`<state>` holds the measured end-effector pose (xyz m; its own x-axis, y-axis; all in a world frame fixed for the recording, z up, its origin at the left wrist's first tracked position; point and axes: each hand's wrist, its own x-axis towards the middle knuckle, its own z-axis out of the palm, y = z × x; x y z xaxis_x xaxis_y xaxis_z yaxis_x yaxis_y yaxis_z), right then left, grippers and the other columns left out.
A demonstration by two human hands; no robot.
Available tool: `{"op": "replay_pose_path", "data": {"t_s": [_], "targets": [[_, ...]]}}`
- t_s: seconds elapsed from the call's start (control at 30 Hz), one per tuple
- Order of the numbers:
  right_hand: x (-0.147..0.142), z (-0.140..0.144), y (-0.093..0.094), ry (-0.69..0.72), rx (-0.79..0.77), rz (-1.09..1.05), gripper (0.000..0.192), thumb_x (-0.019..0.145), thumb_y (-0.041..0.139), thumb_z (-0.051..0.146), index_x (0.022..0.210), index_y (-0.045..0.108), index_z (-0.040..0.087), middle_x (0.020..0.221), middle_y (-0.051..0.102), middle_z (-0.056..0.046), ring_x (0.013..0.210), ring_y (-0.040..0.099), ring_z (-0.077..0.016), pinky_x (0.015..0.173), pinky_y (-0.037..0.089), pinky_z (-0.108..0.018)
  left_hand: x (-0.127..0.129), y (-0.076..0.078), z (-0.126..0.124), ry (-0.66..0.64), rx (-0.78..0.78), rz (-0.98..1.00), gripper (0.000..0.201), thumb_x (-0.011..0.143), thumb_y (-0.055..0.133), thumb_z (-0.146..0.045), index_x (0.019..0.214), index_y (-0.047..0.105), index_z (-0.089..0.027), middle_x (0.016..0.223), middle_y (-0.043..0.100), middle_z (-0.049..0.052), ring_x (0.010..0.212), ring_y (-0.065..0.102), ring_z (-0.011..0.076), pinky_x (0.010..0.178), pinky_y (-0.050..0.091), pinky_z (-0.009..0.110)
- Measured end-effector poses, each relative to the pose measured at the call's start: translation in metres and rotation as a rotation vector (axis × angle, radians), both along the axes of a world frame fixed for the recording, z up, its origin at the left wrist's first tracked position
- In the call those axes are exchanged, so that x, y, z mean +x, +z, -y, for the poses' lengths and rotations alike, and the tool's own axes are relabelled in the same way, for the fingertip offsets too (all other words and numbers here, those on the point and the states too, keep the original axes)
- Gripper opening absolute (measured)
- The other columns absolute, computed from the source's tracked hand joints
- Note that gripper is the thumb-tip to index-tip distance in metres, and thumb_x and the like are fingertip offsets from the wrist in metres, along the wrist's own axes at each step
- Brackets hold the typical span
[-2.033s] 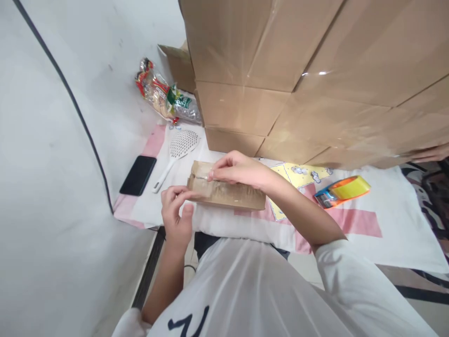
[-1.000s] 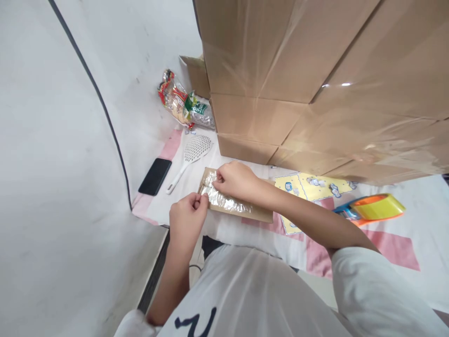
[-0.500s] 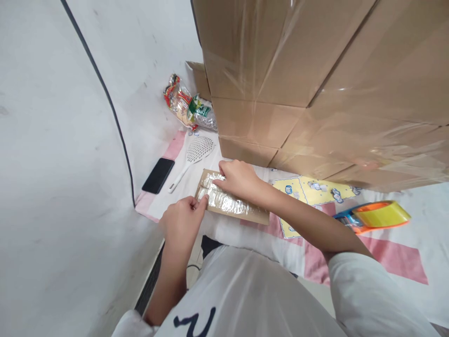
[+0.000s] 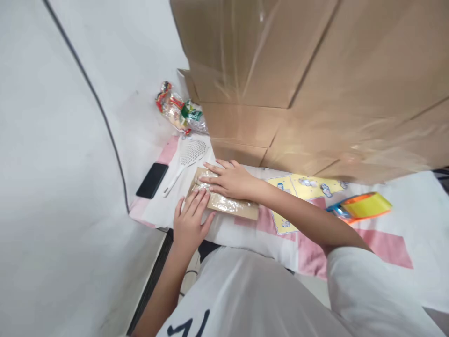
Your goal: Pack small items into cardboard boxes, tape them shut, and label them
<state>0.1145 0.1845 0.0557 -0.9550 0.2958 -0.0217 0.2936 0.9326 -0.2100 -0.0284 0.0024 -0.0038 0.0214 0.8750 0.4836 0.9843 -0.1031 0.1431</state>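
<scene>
A flat piece of brown cardboard (image 4: 249,213) lies on the cloth-covered surface in front of me, with shiny clear plastic (image 4: 228,204) across its top. My left hand (image 4: 191,220) rests with outstretched fingers on its left end. Over the upper middle part lies my right hand (image 4: 233,181), flat, fingers spread, covering some of the plastic. Neither hand grips anything. Just beyond the cardboard is a white slotted skimmer (image 4: 192,153), its handle pointing toward me.
Stacked brown cartons (image 4: 242,126) rise behind the cardboard. A black phone (image 4: 152,180) lies by the left wall. Packaged food bags (image 4: 173,110) sit at the back. To the right are yellow patterned sheets (image 4: 284,224) and a tape dispenser (image 4: 361,207) with yellow tape.
Both hands have gone from pinched fingers at the cardboard's edge and plastic to flat, spread fingers on top of it. The camera view has shifted slightly.
</scene>
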Motion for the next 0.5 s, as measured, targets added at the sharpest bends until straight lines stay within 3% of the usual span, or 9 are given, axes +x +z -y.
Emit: {"op": "replay_pose_path", "data": {"t_s": [0.13,0.3,0.5], "targets": [[0.004,-0.004,0.001,-0.038,0.057,-0.007,0.051,0.108,0.035,0.048,0.157,0.042,0.038,0.173,0.021,-0.004,0.152,0.03,-0.0417,0.111,0.033,-0.058,-0.003,-0.008,-0.001,0.003,0.04,0.032,0.057,0.094,0.064,-0.031,0.15,0.052,-0.022,0.144,0.064,0.012,0.138,0.056,0.0292,0.122,0.028,0.044],[0.014,-0.005,0.004,0.174,0.095,-0.042,0.048,0.11,0.028,0.042,0.154,0.049,0.034,0.17,0.03,0.001,0.157,0.025,-0.031,0.118,0.027,-0.052,-0.002,-0.012,0.001,-0.01,0.077,0.033,0.061,0.093,0.066,-0.031,0.151,0.051,-0.022,0.143,0.065,0.012,0.137,0.057,0.0306,0.121,0.03,0.045],[0.018,-0.004,-0.001,0.073,0.087,-0.035,0.052,0.109,0.026,0.042,0.158,0.042,0.034,0.172,0.025,0.0,0.158,0.024,-0.0326,0.114,0.033,-0.052,-0.002,-0.014,-0.001,-0.014,0.08,0.061,0.058,0.092,0.066,-0.032,0.148,0.054,-0.023,0.142,0.065,0.012,0.137,0.057,0.0309,0.121,0.03,0.046]]}}
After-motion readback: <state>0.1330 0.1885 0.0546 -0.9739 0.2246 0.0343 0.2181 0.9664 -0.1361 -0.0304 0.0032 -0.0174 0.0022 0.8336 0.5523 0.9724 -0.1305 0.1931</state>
